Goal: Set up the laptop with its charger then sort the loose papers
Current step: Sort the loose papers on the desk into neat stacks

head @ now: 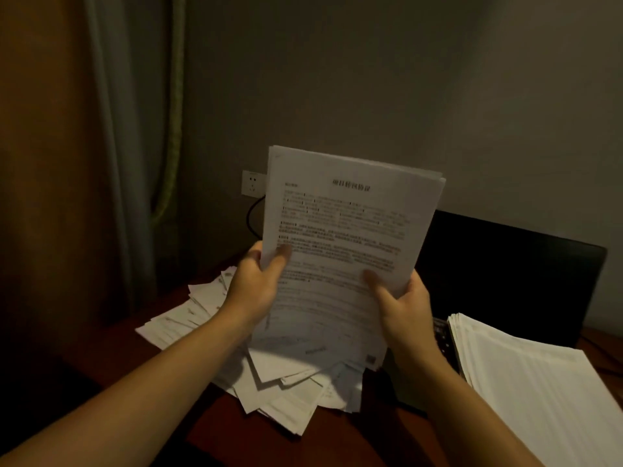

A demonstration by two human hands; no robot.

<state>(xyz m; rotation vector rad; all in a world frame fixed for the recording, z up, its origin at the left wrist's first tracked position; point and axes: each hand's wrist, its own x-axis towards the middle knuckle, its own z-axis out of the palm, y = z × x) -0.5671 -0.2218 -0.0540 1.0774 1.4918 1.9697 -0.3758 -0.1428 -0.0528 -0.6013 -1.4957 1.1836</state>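
Sheaf of papers (350, 230) is held up over the middle of the worktop (354, 439), left hand (253, 284) and right hand (401, 305) both with fingers (282, 255) clamped on its lower sides. Laptop (505, 264) is open at the back right edge and a cable (251, 217) hangs from the wall socket (252, 183), so the charger part looks done. Sorting's partway, I'd say: neat stack (526, 372) at the right edge, messy pile (286, 392) left underneath.

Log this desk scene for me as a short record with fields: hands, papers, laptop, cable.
held sheaf: printed pages, raised upright
left hand: grips its left edge
right hand: grips its lower right
loose pile: scattered sheets on the desk, under the hands
laptop: open, screen dark
neat stack: right side, by the laptop
cable: black, loops below the wall socket
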